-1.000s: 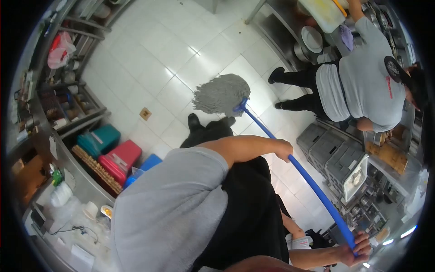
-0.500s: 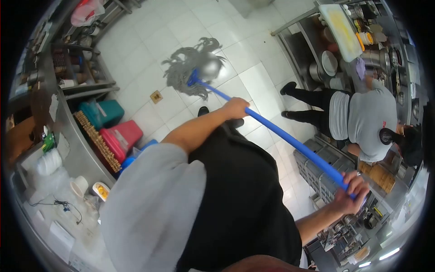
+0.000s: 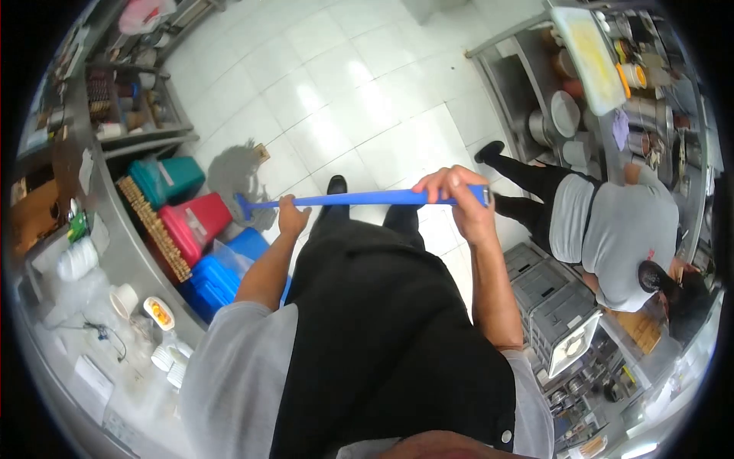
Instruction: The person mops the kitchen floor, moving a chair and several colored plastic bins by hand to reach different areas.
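A mop with a blue handle [image 3: 352, 199] lies nearly level across the view in front of my dark apron. Its grey strand head [image 3: 237, 170] rests on the tiled floor beside the coloured bins, joined to the handle by a blue clamp. My left hand [image 3: 291, 216] is around the handle low down, close to the head, with some fingers extended. Near the top end of the handle, my right hand [image 3: 462, 200] is wrapped around the blue shaft, fingers over it.
Green [image 3: 167, 182], red [image 3: 195, 226] and blue bins [image 3: 214, 287] stand under the left counter. Grey crates [image 3: 547, 302] are stacked at right. A co-worker [image 3: 619, 229] in a grey shirt works at the right counter. A small drain cover [image 3: 262, 153] lies by the mop head.
The mop head has swept left and toward me, from mid-floor to beside the bins. My right hand moved forward and left with the handle's top; my left hand moved left.
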Demonstrator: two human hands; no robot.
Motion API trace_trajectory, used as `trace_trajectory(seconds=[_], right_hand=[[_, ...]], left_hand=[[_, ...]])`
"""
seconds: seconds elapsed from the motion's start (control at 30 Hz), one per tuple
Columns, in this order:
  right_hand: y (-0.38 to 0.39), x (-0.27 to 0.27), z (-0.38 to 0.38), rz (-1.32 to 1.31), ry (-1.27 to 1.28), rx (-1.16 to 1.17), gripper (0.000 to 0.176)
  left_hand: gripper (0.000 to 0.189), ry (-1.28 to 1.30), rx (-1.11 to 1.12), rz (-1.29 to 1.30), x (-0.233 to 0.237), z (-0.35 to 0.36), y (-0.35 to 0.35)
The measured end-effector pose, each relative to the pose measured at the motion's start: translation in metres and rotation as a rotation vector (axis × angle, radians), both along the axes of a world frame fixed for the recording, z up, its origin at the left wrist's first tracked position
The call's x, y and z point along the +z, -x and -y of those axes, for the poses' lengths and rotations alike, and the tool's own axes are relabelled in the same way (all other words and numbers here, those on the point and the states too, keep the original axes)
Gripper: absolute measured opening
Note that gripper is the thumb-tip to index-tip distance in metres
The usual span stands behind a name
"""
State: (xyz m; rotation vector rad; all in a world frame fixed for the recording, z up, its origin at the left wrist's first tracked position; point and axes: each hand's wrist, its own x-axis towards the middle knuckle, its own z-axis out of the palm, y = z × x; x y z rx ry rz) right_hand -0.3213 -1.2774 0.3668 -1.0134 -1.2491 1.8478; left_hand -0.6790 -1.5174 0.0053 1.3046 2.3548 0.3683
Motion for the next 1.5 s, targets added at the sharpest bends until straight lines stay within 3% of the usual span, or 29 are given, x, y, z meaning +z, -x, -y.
trace_trajectory(seconds=[0.1, 0.2, 0.23, 0.27, 0.53, 0.67, 0.77, 0.83, 0.9, 1.0, 1.07, 1.27, 1.37, 1.5], right_hand=[[-0.054, 0.016, -0.011, 0.022, -0.040, -0.017, 0.039], [-0.130, 0.031, -0.029, -0.099, -0.151, -0.114, 0.035], [-0.162, 0.040, -0.039, -0.095, -0.246, -0.114, 0.034], [-0.194, 0.051, -0.048, -0.132, -0.330, -0.134, 0.036], [-0.360, 0.234, -0.046, -0.057, -0.657, -0.365, 0.044], [-0.364, 0.277, -0.014, 0.025, -0.743, -0.427, 0.046], [-0.349, 0.270, -0.012, 0.154, -0.801, -0.425, 0.048], [-0.335, 0.257, -0.019, 0.212, -0.804, -0.456, 0.045], [-0.341, 0.251, -0.028, 0.233, -0.788, -0.361, 0.043], [-0.359, 0.266, -0.043, 0.234, -0.704, -0.499, 0.049], [-0.383, 0.279, -0.054, 0.125, -0.615, -0.373, 0.044], [-0.370, 0.283, -0.078, -0.019, -0.493, -0.238, 0.041], [-0.326, 0.245, -0.088, -0.048, -0.494, -0.248, 0.043], [-0.183, 0.150, -0.069, -0.184, -0.385, -0.260, 0.047]], left_hand=[[0.041, 0.205, 0.093, 0.014, 0.002, -0.038, -0.048], [0.037, 0.136, -0.056, 0.060, 0.030, -0.097, -0.123], [0.036, -0.061, -0.100, 0.043, 0.032, -0.115, -0.156], [0.036, -0.056, -0.109, 0.076, 0.045, -0.140, -0.191], [0.034, -0.392, -0.352, 0.424, 0.153, -0.306, -0.447], [0.030, -0.434, -0.571, 0.544, 0.173, -0.366, -0.526], [0.027, -0.311, -0.740, 0.535, 0.162, -0.413, -0.562], [0.035, -0.328, -0.778, 0.674, 0.142, -0.442, -0.577], [0.044, -0.243, -0.777, 0.616, 0.155, -0.456, -0.580], [0.044, -0.223, -0.700, 0.583, 0.175, -0.450, -0.571], [0.044, -0.268, -0.676, 0.551, 0.179, -0.432, -0.553], [0.036, -0.302, -0.668, 0.507, 0.171, -0.366, -0.434], [0.031, -0.421, -0.573, 0.452, 0.136, -0.316, -0.345], [0.027, -0.463, -0.349, 0.379, 0.073, -0.238, -0.197]])
